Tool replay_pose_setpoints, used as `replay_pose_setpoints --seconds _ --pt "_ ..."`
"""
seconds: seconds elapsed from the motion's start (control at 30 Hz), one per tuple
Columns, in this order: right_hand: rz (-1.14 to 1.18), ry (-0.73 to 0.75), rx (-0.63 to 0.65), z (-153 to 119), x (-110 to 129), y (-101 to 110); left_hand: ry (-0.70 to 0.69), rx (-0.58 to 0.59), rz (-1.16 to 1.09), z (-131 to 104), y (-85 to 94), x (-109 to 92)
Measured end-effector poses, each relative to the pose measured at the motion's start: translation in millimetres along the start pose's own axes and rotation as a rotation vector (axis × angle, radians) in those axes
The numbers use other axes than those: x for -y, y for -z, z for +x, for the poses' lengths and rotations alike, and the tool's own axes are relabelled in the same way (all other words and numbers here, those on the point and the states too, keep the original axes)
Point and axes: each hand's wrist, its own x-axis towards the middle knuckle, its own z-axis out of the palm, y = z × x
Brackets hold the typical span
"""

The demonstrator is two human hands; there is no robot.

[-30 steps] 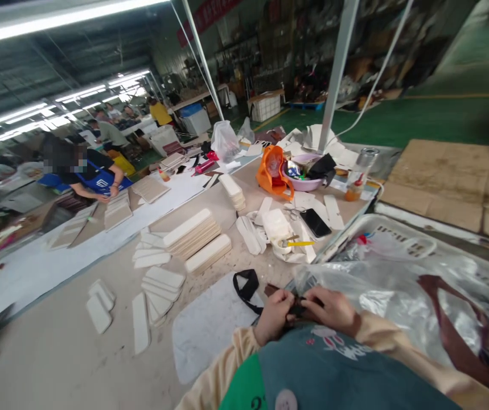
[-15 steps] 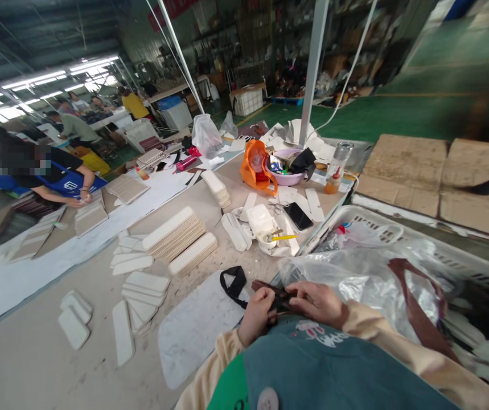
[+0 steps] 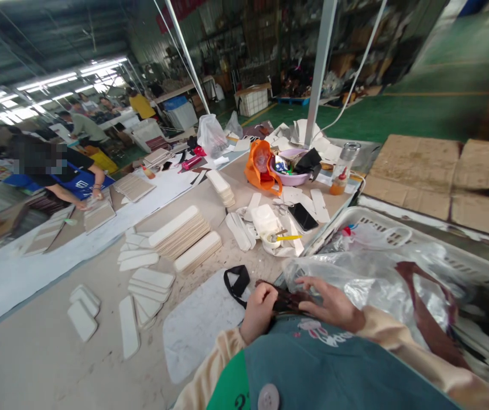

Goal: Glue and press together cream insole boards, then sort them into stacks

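At the table's near edge my left hand [image 3: 260,310] is closed on a dark brown strip of material [image 3: 286,300], which lies close against the apron. My right hand [image 3: 333,306] is over the strip's right part with thumb and fingers spread apart. A black strap loop [image 3: 235,283] rests just beyond my left hand, partly over a white flat sheet [image 3: 190,324]. Where the strip runs beneath my hands is hidden.
Stacked pale oblong pieces [image 3: 180,230] stand left of centre, with loose ones nearer. Behind lie a phone [image 3: 303,216], a purple basin [image 3: 291,177] and an orange bag [image 3: 261,171]. A white crate [image 3: 350,215] with clear plastic stands right. A co-worker [image 3: 77,176] handles pieces across the table.
My right hand's fingers have spread and moved slightly right along the strip. My left hand keeps its grip. The whole view has shifted a little to the right.
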Motion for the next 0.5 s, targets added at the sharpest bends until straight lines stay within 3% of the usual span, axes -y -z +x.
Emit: replay_pose_setpoints --seconds 0.17,0.33,0.5 --pt "0.117 0.108 0.258 17.2 6.3 -15.3 -0.207 0.113 0.168 -2.9 -0.7 -14.0" --pt "-0.051 0.166 0.382 19.6 2.4 -27.6 -0.357 0.173 0.285 -9.7 9.0 -14.3" --pt "-0.002 0.147 0.510 15.5 -3.4 -28.7 -0.462 0.125 0.397 -20.4 15.1 -1.1"
